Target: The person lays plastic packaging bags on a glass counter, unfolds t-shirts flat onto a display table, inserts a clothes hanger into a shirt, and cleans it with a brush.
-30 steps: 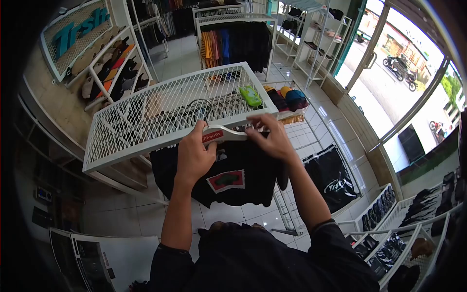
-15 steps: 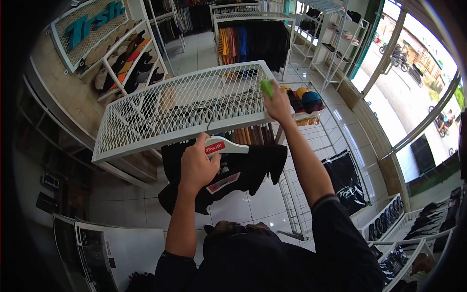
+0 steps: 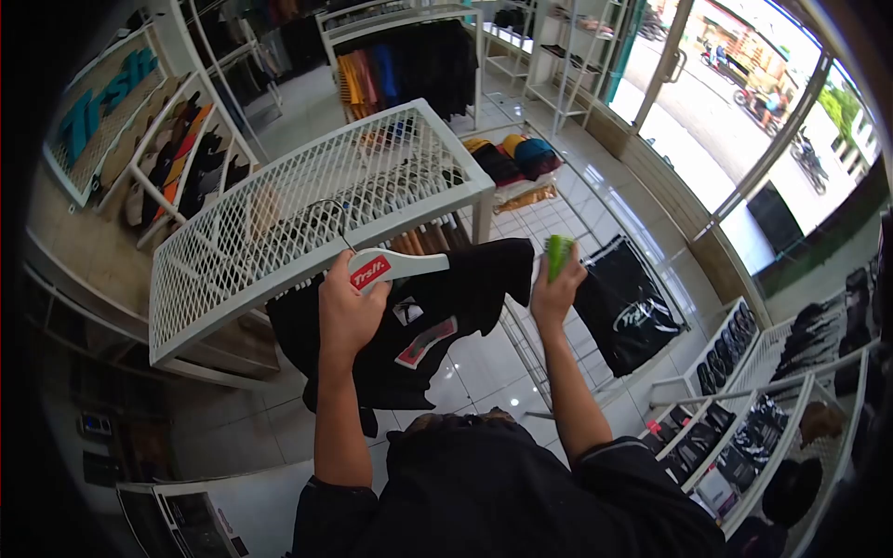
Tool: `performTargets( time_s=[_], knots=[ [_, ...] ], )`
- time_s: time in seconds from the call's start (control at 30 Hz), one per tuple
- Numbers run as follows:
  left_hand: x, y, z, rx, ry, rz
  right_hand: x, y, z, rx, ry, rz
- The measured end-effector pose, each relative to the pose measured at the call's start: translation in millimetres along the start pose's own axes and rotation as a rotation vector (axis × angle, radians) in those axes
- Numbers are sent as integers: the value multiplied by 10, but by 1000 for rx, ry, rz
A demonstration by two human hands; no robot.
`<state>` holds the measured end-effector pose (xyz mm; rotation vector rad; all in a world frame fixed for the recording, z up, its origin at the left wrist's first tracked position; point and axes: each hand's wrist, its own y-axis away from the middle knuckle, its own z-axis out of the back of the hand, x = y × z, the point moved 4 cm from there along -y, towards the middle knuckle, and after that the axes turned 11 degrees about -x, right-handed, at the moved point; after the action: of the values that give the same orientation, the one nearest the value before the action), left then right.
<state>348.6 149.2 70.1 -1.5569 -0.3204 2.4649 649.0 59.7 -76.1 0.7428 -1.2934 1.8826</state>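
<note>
My left hand (image 3: 349,302) is closed around the neck of a white hanger (image 3: 405,263) with a red label and a metal hook. A black T-shirt (image 3: 372,330) hangs from this hanger, a pink-and-white tag on its front. Out to the right, my right hand (image 3: 556,284) grips a small bright green object (image 3: 559,253) with a pale edge facing the shirt. It is beside the shirt's right sleeve (image 3: 512,265); its exact kind I cannot tell.
Just beyond the shirt stands a white mesh-topped rack (image 3: 307,242) with clothes hanging under it. Folded caps (image 3: 530,156) lie to its right. A black printed bag (image 3: 633,307) is on the right, near shelves of sandals (image 3: 727,349). Another clothes rack (image 3: 400,70) stands behind.
My right hand has come down from over the mesh rack to the shirt's sleeve, carrying the green object. The view has turned to the right; my left hand still holds the hanger.
</note>
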Motion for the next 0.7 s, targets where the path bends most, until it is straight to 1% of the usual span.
performTargets(
  time_s=[0.03, 0.07, 0.1, 0.17, 0.2, 0.23, 0.3, 0.37, 0.43, 0.5, 0.57, 0.6, 0.63, 0.67, 0.7],
  knots=[
    [32, 9, -19, -8, 8, -8, -118, -82, 113, -93, 32, 25],
    [102, 8, -66, -14, 32, -11, -203, -73, 220, -141, -20, 82],
    [77, 21, -124, -3, 40, -14, -69, -116, 403, -186, -76, 146],
    [28, 64, -214, 27, 66, 4, 316, 3, 599, -155, -206, 238],
    [-37, 90, -259, 42, 61, -19, 538, 84, 671, -73, -177, 302],
    [-48, 97, -306, 55, 61, -20, 719, 158, 691, -11, -257, 397],
    [-75, 129, -386, 83, 77, -52, 866, 261, 644, 91, -293, 490],
    [-106, 149, -394, 94, 116, -35, 689, 157, 545, -33, -229, 583],
    [-24, 133, -342, 66, 128, -40, 222, -56, 441, -163, -99, 321],
    [78, 130, -260, 45, 73, -25, -353, -199, 371, -216, 10, 14],
    [64, 148, -194, 18, 68, 0, -170, -173, 569, -294, -43, 138],
    [134, 151, -206, 10, 134, 5, 20, -116, 615, -235, -145, 131],
    [153, 163, -189, 9, 123, 17, 237, 15, 654, -171, -238, 114],
    [149, 179, -195, 24, 103, 17, 432, 145, 651, -84, -254, 181],
    [125, 176, -217, 35, 91, 9, 638, 263, 637, -26, -327, 326]
  ],
)
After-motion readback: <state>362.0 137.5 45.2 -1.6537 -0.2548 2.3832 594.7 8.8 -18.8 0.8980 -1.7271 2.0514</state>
